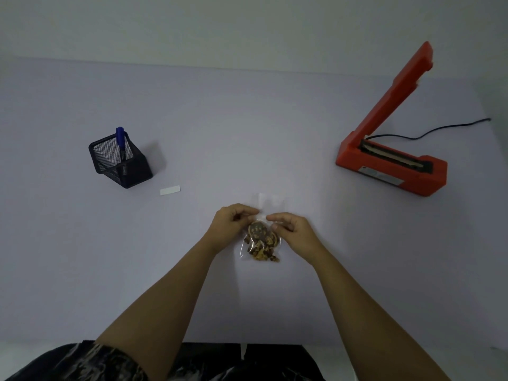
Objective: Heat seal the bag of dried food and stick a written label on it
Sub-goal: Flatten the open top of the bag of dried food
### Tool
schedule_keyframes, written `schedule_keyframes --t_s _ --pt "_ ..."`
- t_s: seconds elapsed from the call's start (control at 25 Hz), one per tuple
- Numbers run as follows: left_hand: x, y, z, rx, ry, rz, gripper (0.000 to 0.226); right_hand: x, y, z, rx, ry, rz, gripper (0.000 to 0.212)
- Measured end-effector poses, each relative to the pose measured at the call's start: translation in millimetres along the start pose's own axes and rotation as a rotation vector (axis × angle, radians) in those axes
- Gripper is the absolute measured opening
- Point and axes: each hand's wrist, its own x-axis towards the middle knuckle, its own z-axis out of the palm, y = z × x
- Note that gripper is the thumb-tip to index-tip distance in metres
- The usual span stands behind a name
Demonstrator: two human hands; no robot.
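A clear plastic bag of dried food [261, 244] lies on the pale table in front of me, its empty open top pointing away. My left hand [233, 220] pinches the bag's left side just above the food. My right hand [288, 225] pinches the right side at the same height. An orange heat sealer [390, 163] stands at the right with its arm raised. A small white label [170, 190] lies flat to the left. A blue pen [121, 141] stands in a black mesh holder [121, 163] at the far left.
The sealer's black cord [439, 130] trails off to the right behind it. The table's [82, 257] near edge runs just above my lap at the bottom of the view.
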Motion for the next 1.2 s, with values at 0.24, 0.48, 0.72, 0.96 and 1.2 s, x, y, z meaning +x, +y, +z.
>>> schedule_keyframes --t_s 0.24,0.48,0.72,0.96,1.2 --pt "1.6 3.0 -4.4 0.012 -0.048 -0.030 0.045 -2.5 0.3 0.0 -0.017 0.002 0.005 0.033" --pt "1.4 0.4 -3.8 -0.025 -0.050 -0.088 0.050 -3.0 -1.7 -0.8 -0.022 0.002 -0.005 0.044" --pt "-3.9 1.7 -0.7 -0.001 -0.006 -0.023 0.029 -4.0 -0.6 1.6 -0.042 0.031 -0.023 0.047" --pt "-0.8 1.9 -0.8 0.096 -0.012 -0.004 0.032 -4.0 -0.9 4.7 -0.016 0.059 -0.024 0.051" --pt "-5.1 2.4 2.9 0.025 0.032 -0.014 0.036 -4.0 -1.2 7.2 -0.005 0.084 -0.006 0.054"
